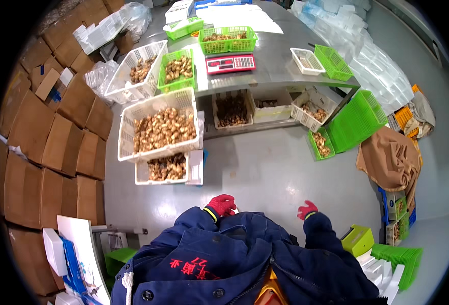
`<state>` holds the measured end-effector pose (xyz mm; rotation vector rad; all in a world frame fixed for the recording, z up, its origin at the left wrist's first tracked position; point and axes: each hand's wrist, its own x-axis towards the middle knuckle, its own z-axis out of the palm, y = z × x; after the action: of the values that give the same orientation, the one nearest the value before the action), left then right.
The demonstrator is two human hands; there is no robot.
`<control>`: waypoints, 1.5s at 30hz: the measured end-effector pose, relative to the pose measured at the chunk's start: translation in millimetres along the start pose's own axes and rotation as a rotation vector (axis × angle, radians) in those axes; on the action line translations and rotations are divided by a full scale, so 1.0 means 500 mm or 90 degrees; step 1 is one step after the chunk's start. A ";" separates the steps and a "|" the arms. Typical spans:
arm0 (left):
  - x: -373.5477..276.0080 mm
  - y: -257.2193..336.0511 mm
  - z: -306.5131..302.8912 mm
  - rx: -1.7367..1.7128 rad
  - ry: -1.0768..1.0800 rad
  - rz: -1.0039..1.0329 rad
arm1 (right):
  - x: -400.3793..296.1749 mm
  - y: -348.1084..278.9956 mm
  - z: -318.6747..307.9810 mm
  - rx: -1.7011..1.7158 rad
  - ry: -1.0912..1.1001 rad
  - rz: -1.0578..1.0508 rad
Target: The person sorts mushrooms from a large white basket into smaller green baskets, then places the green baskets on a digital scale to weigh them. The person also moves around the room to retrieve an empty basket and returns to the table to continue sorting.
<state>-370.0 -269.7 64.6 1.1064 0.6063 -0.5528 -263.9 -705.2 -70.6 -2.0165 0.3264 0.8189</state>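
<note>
My left hand (222,205), in a red glove, is in front of my jacket with its fingers curved. A small white patch shows beside its fingertips; I cannot tell whether the hand holds it. Out to the right, my right hand (307,209), also red-gloved, hangs over the grey floor with fingers apart and nothing in them. Ahead on the left, a large white plastic basket (127,143) full of brown-and-cream mushrooms (165,129) sits above another white crate (142,173) of darker mushrooms (167,167).
A steel table (272,76) bears a red digital scale (230,64) under a green basket (227,46) of mushrooms. Stacked green baskets (356,122) stand right. Cardboard boxes (58,141) line the left side; a lime-green case (358,240) is near my right elbow.
</note>
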 end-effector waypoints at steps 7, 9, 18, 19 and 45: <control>0.234 0.220 -0.021 0.078 -0.040 0.070 | 0.123 -0.182 -0.046 0.269 0.157 0.206; 0.303 0.282 -0.021 0.070 -0.054 0.077 | 0.203 -0.261 -0.073 0.215 0.163 0.153; 0.574 0.509 -0.088 -0.111 0.100 0.213 | 0.663 -0.745 -0.129 0.111 0.015 -0.073; 0.586 0.542 -0.092 -0.103 0.120 0.229 | 0.697 -0.836 -0.130 0.099 -0.016 -0.112; 0.678 1.010 -0.195 -0.117 0.114 0.243 | 0.789 -1.639 0.206 0.511 -1.027 -0.123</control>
<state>198.5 -39.6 124.5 1.0686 0.5696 -0.0677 410.0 -132.3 165.3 -0.2789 -0.4244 1.5523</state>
